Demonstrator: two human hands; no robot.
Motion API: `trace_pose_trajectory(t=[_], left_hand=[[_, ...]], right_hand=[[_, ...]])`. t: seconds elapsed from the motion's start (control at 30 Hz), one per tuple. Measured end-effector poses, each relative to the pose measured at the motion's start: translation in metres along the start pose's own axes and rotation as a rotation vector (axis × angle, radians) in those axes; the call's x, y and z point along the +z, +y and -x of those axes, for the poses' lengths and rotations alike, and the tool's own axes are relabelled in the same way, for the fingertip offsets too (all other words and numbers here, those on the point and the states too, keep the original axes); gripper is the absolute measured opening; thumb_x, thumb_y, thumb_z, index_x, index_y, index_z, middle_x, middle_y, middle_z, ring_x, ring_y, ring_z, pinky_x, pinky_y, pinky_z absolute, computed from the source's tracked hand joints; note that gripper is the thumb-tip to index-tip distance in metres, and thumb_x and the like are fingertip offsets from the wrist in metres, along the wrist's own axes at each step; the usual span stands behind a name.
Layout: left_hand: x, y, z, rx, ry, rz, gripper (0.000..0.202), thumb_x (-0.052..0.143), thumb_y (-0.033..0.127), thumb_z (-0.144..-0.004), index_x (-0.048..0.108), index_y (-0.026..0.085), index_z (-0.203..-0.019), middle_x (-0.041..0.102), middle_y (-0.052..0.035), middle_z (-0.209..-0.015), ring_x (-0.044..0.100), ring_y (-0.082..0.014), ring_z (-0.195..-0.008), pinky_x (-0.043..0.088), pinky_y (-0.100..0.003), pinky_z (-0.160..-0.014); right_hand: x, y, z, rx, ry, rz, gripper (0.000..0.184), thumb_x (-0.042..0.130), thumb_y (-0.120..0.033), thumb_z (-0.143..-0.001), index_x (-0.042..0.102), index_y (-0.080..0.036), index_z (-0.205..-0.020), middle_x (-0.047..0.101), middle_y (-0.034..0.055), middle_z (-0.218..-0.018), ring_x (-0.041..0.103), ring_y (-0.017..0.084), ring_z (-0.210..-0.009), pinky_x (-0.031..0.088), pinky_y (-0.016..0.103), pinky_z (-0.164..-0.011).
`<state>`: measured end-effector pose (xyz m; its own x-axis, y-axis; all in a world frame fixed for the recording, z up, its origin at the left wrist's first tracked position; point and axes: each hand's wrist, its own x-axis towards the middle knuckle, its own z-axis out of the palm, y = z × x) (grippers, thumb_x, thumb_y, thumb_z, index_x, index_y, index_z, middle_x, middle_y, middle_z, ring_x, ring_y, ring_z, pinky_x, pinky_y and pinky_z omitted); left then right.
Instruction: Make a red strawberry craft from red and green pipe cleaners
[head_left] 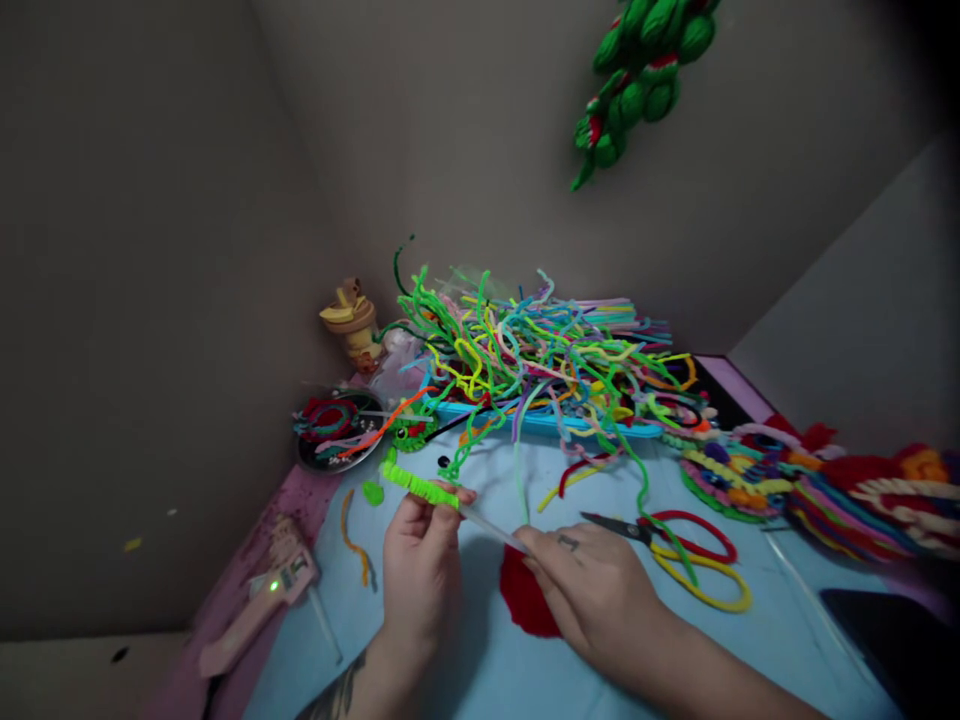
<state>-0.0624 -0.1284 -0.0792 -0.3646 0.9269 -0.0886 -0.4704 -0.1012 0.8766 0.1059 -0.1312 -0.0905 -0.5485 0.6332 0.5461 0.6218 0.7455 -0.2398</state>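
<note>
Lime-green fuzzy coil [420,483], one, wound about the end of a pale thin rod [495,528], raised above a light-blue table cover [465,665]; left hand [424,560] pinching the coil between thumb and fingers, right hand [592,580] closed on the rod's other end, its small dark tattoo too blurred to read. Red piece [529,600], one, flat, partly beneath the right hand. Scissors [645,532], one pair, one handle loop red, the other yellow, just beyond the right hand; any maker's mark too small to tell. Pink glue gun [259,610], one, green light lit, lettering indistinct, at the table's left edge. Blue tray [555,424], one, heaped with multicoloured pipe cleaners [525,340]. Beige cup [352,325], one, behind to the left, its reddish-brown marking illegible.
</note>
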Motion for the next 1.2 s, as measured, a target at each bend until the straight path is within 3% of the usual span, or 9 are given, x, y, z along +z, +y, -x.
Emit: trace_pose_trajectory(t=[0.33,0.47,0.6,0.7,0.8,0.93,1.1,1.2], left_hand=[[0.003,0.009,-0.001,0.015,-0.007,0.062,0.027,0.079,0.034,-0.061,0.064,0.017,-0.074,0.064,-0.0004,-0.071,0.06,-0.0121,-0.07,0.048,-0.023,-0.068],[-0.006,0.019,-0.016,0.032,0.028,0.094,0.025,0.08,0.032,-0.061,0.064,0.017,-0.074,0.064,0.0001,-0.071,0.061,-0.0109,-0.07,0.049,-0.022,-0.068],[-0.03,0.041,-0.049,0.283,0.179,0.099,0.022,0.077,0.03,-0.064,0.06,0.018,-0.072,0.064,0.0032,-0.072,0.061,-0.0089,-0.069,0.049,-0.019,-0.065],[-0.04,0.047,-0.061,0.446,0.234,-0.001,0.02,0.075,0.031,-0.068,0.06,0.019,-0.076,0.065,0.0035,-0.075,0.063,-0.0101,-0.075,0.049,-0.021,-0.07],[-0.04,0.038,-0.053,0.409,0.137,-0.228,0.02,0.072,0.033,-0.072,0.064,0.018,-0.082,0.067,0.0008,-0.079,0.063,-0.0116,-0.075,0.049,-0.023,-0.071],[-0.035,0.026,-0.04,0.271,-0.094,-0.579,0.025,0.071,0.033,-0.072,0.066,0.017,-0.09,0.067,-0.0014,-0.078,0.062,-0.0131,-0.071,0.049,-0.022,-0.066],[-0.021,0.024,-0.034,0.372,-0.375,-0.881,0.017,0.064,0.033,-0.078,0.066,0.017,-0.082,0.065,-0.0023,-0.078,0.06,-0.0133,-0.07,0.048,-0.022,-0.063],[-0.009,0.023,-0.026,0.442,-0.522,-1.0,0.016,0.06,0.032,-0.08,0.066,0.018,-0.08,0.067,-0.0028,-0.08,0.06,-0.0139,-0.071,0.048,-0.022,-0.062]], right_hand=[[0.0,-0.007,-0.002,-0.013,-0.024,-0.048,0.025,0.039,-0.011,-0.086,0.055,-0.012,-0.106,0.064,0.0036,-0.064,0.057,0.016,-0.057,0.038,0.029,-0.056],[0.003,-0.007,0.002,-0.01,-0.022,-0.023,0.026,0.039,-0.011,-0.085,0.057,-0.013,-0.104,0.063,0.0035,-0.062,0.056,0.016,-0.056,0.037,0.028,-0.056],[-0.001,0.004,0.013,0.077,0.016,0.014,0.027,0.037,-0.009,-0.084,0.062,-0.016,-0.092,0.063,0.0033,-0.06,0.057,0.015,-0.056,0.04,0.026,-0.058],[-0.021,0.026,0.023,0.165,0.033,0.069,0.025,0.04,-0.014,-0.087,0.064,-0.018,-0.093,0.067,0.0047,-0.071,0.061,0.016,-0.065,0.044,0.026,-0.062],[-0.052,0.054,0.036,0.255,0.046,0.115,0.023,0.044,-0.021,-0.089,0.063,-0.018,-0.1,0.065,0.0051,-0.072,0.061,0.017,-0.067,0.046,0.027,-0.063],[-0.083,0.083,0.057,0.335,-0.097,0.142,0.023,0.043,-0.027,-0.09,0.065,-0.02,-0.094,0.064,0.0054,-0.073,0.059,0.019,-0.071,0.046,0.029,-0.065],[-0.077,0.097,0.066,0.449,-0.3,0.178,0.023,0.044,-0.024,-0.089,0.066,-0.02,-0.091,0.067,0.0061,-0.08,0.06,0.021,-0.081,0.047,0.032,-0.074],[-0.062,0.098,0.055,0.494,-0.296,0.18,0.024,0.044,-0.022,-0.088,0.067,-0.02,-0.092,0.067,0.0067,-0.082,0.061,0.022,-0.083,0.047,0.035,-0.078]])
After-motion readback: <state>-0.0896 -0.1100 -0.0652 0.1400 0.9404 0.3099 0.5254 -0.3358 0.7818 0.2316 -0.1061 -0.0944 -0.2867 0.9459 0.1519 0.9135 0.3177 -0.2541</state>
